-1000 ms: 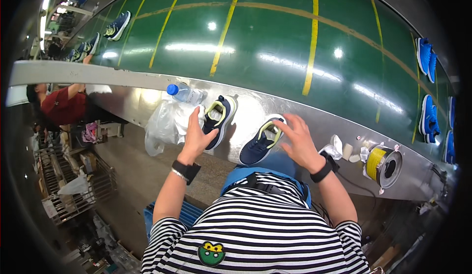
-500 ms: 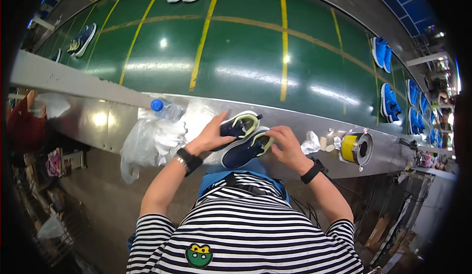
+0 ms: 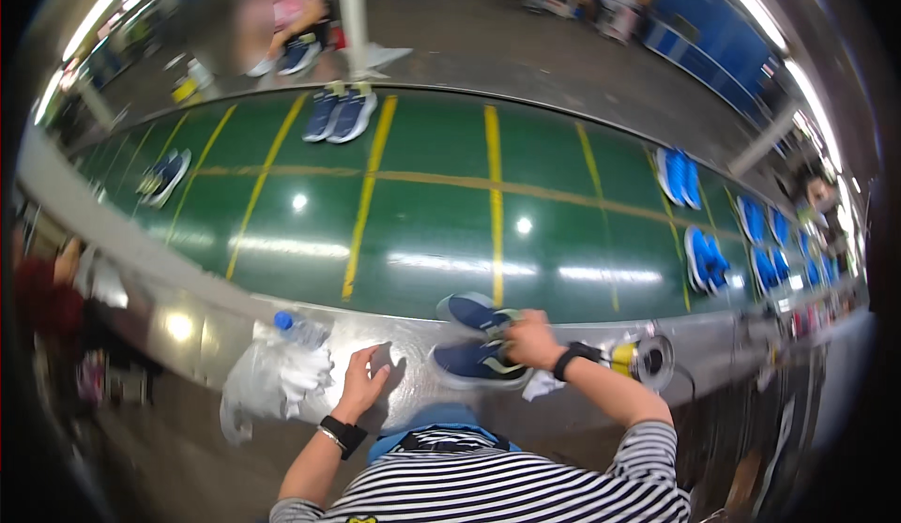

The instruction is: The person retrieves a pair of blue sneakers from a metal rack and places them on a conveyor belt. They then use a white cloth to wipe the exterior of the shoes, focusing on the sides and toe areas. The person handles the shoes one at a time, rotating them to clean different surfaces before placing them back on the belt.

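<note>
A pair of navy sneakers with pale soles and light green linings is at the near edge of the green belt. My right hand grips the pair at the collars, its fingers closed. The upper sneaker reaches over the belt's edge, and the lower sneaker is above the metal ledge. Whether their soles touch the surface I cannot tell. To the left of the shoes, my left hand is empty with thumb and fingers apart, over the ledge.
On the ledge's left lie a blue-capped bottle and white crumpled plastic. A yellow-banded roll sits to the right. Navy shoes and blue shoes stand on the belt. Across it, a person holds a shoe.
My left hand has let go of the sneakers and moved left. The right hand has turned the pair, toes now leftward, and carried it to the belt's edge. The view has tilted up.
</note>
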Available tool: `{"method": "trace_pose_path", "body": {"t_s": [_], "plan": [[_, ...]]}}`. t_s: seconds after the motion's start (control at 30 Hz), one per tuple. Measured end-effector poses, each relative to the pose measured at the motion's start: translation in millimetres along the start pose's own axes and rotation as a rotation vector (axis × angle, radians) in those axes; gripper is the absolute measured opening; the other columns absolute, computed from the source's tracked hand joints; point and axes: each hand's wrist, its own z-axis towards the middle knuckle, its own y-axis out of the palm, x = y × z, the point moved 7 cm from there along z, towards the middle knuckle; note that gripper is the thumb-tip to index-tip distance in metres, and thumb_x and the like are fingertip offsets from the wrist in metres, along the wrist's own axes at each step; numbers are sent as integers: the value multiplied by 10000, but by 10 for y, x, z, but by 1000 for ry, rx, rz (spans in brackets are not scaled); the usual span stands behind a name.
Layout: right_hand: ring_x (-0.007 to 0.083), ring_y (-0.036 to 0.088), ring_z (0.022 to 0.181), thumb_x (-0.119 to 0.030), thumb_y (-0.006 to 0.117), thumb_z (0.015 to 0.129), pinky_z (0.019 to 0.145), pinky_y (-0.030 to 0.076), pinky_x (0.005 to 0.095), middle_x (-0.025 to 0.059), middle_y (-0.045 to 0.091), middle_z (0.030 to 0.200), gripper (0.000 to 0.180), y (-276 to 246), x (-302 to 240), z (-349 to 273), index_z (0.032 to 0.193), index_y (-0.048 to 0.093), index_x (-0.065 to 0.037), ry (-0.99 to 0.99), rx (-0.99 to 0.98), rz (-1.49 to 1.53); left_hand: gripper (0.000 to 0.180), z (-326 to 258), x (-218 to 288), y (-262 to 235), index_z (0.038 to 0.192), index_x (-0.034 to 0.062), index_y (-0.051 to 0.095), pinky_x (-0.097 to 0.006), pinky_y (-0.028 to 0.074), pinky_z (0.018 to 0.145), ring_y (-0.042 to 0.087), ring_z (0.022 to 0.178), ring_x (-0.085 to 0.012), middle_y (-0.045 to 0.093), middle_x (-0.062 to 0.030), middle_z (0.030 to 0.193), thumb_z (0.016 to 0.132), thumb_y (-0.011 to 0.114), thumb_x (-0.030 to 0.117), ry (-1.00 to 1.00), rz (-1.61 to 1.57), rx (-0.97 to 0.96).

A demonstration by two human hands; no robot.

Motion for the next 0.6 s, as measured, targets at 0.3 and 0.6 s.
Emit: {"method": "trace_pose_path", "body": {"t_s": [0.3, 0.6], "plan": [[398, 644, 1010, -331, 686, 700, 903, 496, 475, 202, 682, 1067, 430, 108, 2666, -7, 1059, 695, -93, 1014, 83, -40, 441, -881, -380, 92, 1199, 14, 593, -417, 485, 900, 606, 999, -358, 609, -229, 1084, 833, 659, 251, -124, 265, -71], [182, 554, 774, -85, 677, 850, 701, 426, 278, 76, 616, 824, 128, -1704, 934, 571, 966, 676, -29, 257, 650, 814, 421, -1475, -599, -128, 1166, 6, 602, -405, 504, 852, 620, 979, -343, 627, -207, 1090, 833, 653, 257, -266, 182, -64]]}}
